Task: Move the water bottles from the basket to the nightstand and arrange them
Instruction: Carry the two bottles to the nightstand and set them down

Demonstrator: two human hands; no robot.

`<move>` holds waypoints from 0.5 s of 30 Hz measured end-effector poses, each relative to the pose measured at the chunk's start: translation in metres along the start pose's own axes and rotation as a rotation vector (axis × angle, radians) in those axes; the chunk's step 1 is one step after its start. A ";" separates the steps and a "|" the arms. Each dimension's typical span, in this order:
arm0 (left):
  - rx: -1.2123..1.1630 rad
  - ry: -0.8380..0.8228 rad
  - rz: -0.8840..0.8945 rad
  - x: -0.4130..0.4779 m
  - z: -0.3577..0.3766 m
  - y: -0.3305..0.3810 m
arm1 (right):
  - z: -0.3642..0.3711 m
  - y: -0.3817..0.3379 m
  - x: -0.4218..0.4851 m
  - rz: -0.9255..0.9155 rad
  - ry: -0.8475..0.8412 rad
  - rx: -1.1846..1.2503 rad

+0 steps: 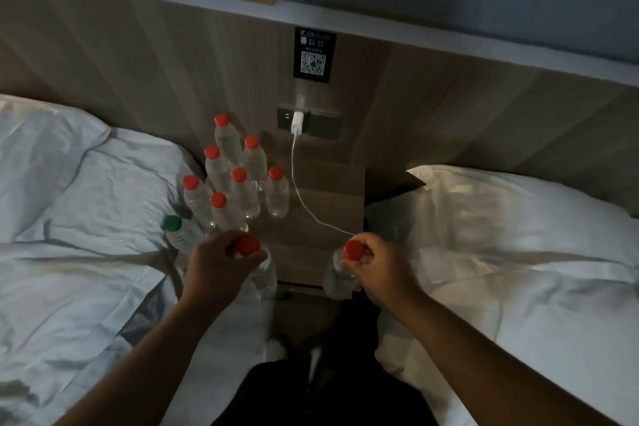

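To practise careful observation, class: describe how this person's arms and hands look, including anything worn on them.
The left hand and right hand are bare: no gloves, and no rings show in the dim light. The left forearm and right forearm are bare too, with no sleeve, watch or bracelet visible up to the frame's edge.

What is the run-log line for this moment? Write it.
left hand: grips left bottle | right hand: grips right bottle | both: at nightstand near edge | left side: seven red-capped bottles, one green-capped bottle
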State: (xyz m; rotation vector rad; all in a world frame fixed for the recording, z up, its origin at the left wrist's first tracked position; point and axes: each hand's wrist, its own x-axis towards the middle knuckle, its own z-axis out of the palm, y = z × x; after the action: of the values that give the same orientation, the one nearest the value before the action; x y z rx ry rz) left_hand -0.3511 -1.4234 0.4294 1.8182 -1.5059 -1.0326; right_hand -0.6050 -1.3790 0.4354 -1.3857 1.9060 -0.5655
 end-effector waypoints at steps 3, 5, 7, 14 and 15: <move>0.063 -0.025 0.001 0.020 0.016 -0.004 | 0.004 0.004 0.028 0.028 -0.036 -0.050; 0.103 -0.021 0.004 0.031 0.029 -0.006 | 0.006 0.006 0.051 0.027 -0.084 -0.109; 0.127 0.006 -0.027 0.042 0.045 -0.008 | 0.010 0.009 0.076 -0.001 -0.136 -0.171; 0.149 0.058 -0.105 0.074 0.091 -0.021 | 0.032 0.021 0.142 -0.097 -0.277 -0.301; 0.138 0.059 -0.110 0.077 0.094 -0.024 | 0.033 0.022 0.147 -0.101 -0.284 -0.308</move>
State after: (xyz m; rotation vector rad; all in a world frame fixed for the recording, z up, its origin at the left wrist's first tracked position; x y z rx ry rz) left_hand -0.4107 -1.4883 0.3425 2.0295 -1.4885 -0.9368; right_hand -0.6204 -1.5079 0.3566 -1.6650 1.7481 -0.1112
